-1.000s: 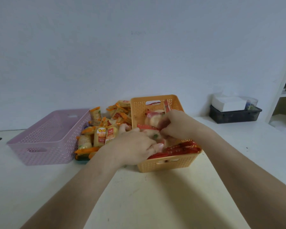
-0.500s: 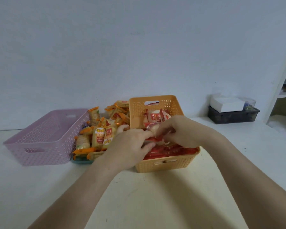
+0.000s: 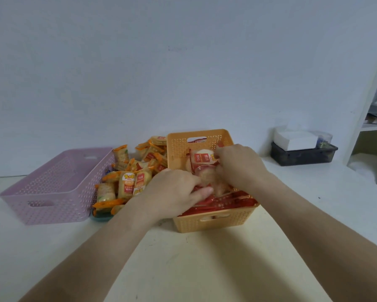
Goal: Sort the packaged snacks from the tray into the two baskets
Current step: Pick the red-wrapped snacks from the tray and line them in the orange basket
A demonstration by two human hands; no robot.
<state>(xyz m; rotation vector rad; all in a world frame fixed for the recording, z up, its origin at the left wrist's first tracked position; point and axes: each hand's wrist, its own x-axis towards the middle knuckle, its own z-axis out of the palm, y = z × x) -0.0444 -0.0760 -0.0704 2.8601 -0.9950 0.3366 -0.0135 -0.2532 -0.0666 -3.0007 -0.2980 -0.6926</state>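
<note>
The white table is carrying everything. The lilac basket is sitting well out to the left of the left hand, and no packets are showing inside it. The orange basket is lying directly under both hands and is already filling with red-wrapped snacks, which are stacking up along its near wall just below the fingers. The teal tray is showing only as a corner below and left of the left hand, between the two baskets, with a heaped pile of orange-wrapped snacks lying on it and touching the left wrist side. The left hand is reaching over the orange basket's left rim with its fingers curling in and its thumb lying under a pale packet, which it appears to be gripping. The right hand is hovering deeper in the basket with its fingers curling, pinching the edge of a red-and-white packet that is standing against the far wall. The step in hand looks like settling red packets into the orange basket. The next move is probably calling for letting both packets go inside, then going left to the tray pile and sending the orange wrappers further left to the lilac basket.
</note>
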